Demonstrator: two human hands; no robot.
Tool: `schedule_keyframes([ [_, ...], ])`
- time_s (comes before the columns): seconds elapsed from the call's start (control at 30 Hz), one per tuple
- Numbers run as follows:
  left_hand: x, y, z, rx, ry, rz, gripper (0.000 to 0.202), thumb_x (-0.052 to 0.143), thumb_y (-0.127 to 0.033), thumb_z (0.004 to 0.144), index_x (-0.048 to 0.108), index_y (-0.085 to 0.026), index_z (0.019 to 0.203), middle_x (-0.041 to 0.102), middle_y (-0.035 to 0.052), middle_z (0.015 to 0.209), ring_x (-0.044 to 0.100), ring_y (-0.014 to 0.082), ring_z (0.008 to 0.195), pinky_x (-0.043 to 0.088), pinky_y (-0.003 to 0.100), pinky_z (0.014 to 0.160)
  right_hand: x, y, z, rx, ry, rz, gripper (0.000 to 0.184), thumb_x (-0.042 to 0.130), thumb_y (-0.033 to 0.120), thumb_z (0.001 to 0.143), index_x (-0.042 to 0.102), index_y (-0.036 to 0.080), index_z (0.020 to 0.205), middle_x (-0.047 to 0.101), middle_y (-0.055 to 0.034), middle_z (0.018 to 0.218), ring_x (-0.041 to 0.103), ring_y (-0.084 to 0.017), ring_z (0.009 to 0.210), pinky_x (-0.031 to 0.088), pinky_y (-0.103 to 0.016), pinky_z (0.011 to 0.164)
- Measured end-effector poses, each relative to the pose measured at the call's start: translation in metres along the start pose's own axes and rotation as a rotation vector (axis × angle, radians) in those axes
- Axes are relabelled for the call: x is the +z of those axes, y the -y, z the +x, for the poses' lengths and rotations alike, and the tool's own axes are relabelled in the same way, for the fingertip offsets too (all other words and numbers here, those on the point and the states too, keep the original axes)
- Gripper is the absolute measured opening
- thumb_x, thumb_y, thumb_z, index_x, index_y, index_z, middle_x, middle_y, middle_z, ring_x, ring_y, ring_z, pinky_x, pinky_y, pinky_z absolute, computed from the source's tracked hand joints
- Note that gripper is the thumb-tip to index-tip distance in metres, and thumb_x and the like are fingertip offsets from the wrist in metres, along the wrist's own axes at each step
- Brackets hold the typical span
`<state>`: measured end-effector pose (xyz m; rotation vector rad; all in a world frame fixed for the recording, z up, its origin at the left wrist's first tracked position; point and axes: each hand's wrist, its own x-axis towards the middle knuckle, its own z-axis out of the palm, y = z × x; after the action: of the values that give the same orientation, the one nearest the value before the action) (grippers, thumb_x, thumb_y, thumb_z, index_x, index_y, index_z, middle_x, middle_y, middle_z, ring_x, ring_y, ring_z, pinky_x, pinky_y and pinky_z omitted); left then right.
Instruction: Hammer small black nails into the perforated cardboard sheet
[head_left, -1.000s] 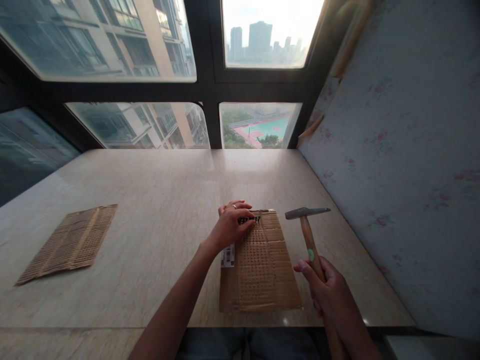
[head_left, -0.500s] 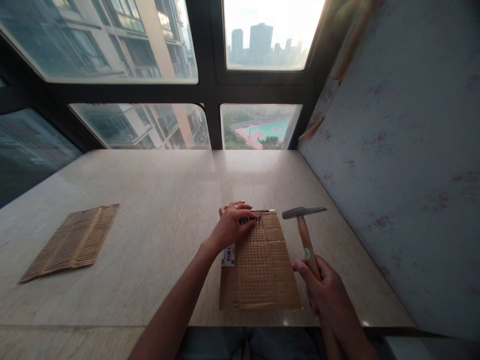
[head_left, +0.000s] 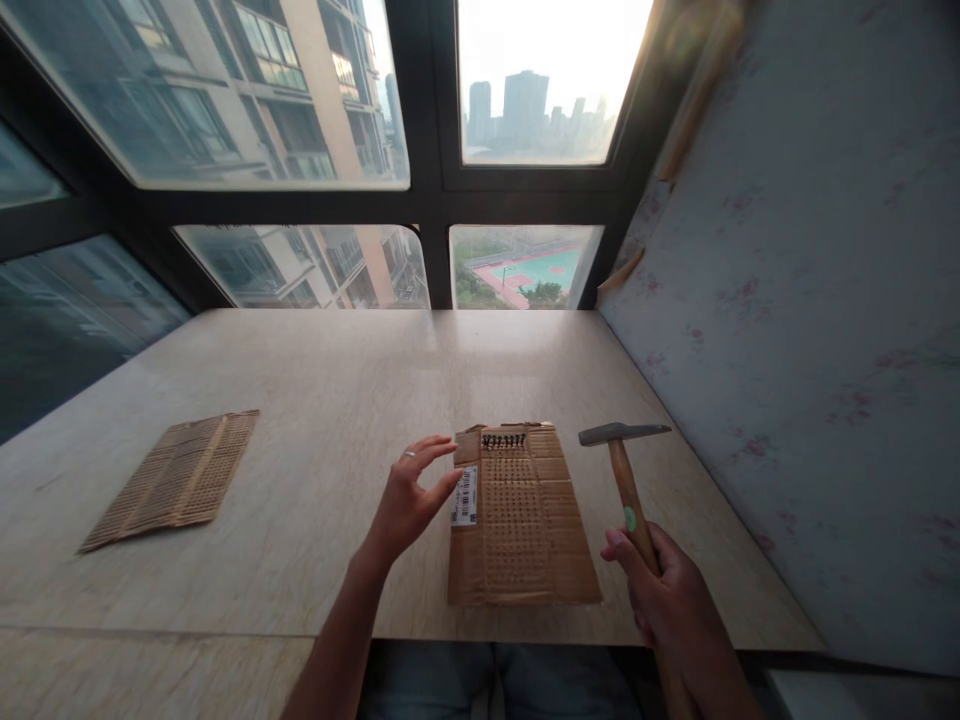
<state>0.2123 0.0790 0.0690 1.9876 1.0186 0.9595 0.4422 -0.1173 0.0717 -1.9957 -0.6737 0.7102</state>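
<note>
Directly in front of me lies a flat piece of brown cardboard (head_left: 517, 530), dotted with rows of small holes. Several dark nails or screws (head_left: 504, 440) stand in a row near its far edge; which kind they are I cannot tell. A white barcode label (head_left: 465, 496) is stuck on its left side. My left hand (head_left: 412, 495) hovers at the cardboard's left edge, thumb and fingers apart, holding nothing. My right hand (head_left: 664, 585) is wrapped around the wooden handle of a hammer (head_left: 624, 434), its metal head raised to the right of the cardboard.
A second sheet of ridged cardboard (head_left: 180, 478) lies on the left of the pale stone surface (head_left: 337, 390). Dark-framed windows (head_left: 431, 200) stand behind it. On the right rises a flower-patterned wall (head_left: 787, 330), close to the hammer side.
My left hand has let go of the row of dark pieces and moved left and toward me, its fingers opening. My right hand still holds the hammer. The view has shifted slightly.
</note>
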Motion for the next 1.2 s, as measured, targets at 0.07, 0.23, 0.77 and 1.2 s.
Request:
schedule_keyframes([
  [0.07,-0.006,0.005,-0.024,-0.174,-0.121,-0.067,0.031,0.069,-0.041,0.079,0.072,-0.021,0.102,0.07,0.0102,0.119,0.063,0.0269,0.115,0.047,0.047,0.103,-0.003,-0.001,-0.003,0.004,0.002,0.005,0.044,0.054,0.067,0.08,0.052,0.024,0.073,0.035,0.0102,0.035,0.034,-0.012,0.026,0.026,-0.023,0.029],
  [0.23,0.001,0.011,-0.073,-0.623,-0.32,-0.365,0.046,0.076,-0.049,0.068,0.071,-0.016,0.099,0.073,0.0125,0.107,0.069,0.0261,0.101,0.055,0.038,0.09,-0.012,-0.003,-0.013,0.007,0.02,0.032,0.046,0.052,0.07,0.08,0.047,0.025,0.071,0.039,0.0094,0.04,0.034,-0.011,0.025,0.027,-0.023,0.029],
  [0.77,0.029,-0.018,-0.074,-0.743,-0.12,-0.766,0.063,0.09,-0.048,0.046,0.072,-0.012,0.094,0.077,0.0094,0.085,0.071,0.0218,0.08,0.057,0.028,0.067,0.008,-0.007,-0.018,0.054,0.075,0.282,0.046,0.071,0.058,0.069,0.047,0.022,0.085,0.038,0.0146,0.036,0.033,-0.008,0.025,0.03,-0.018,0.024],
  [1.2,0.049,-0.066,-0.068,-0.525,-0.126,-0.712,0.049,0.085,-0.045,0.06,0.073,-0.015,0.096,0.077,0.0107,0.096,0.072,0.0271,0.095,0.058,0.038,0.088,-0.029,0.0,-0.018,-0.012,-0.122,0.375,0.05,0.077,0.056,0.065,0.047,0.022,0.083,0.044,0.0125,0.039,0.034,-0.006,0.024,0.026,-0.016,0.024],
])
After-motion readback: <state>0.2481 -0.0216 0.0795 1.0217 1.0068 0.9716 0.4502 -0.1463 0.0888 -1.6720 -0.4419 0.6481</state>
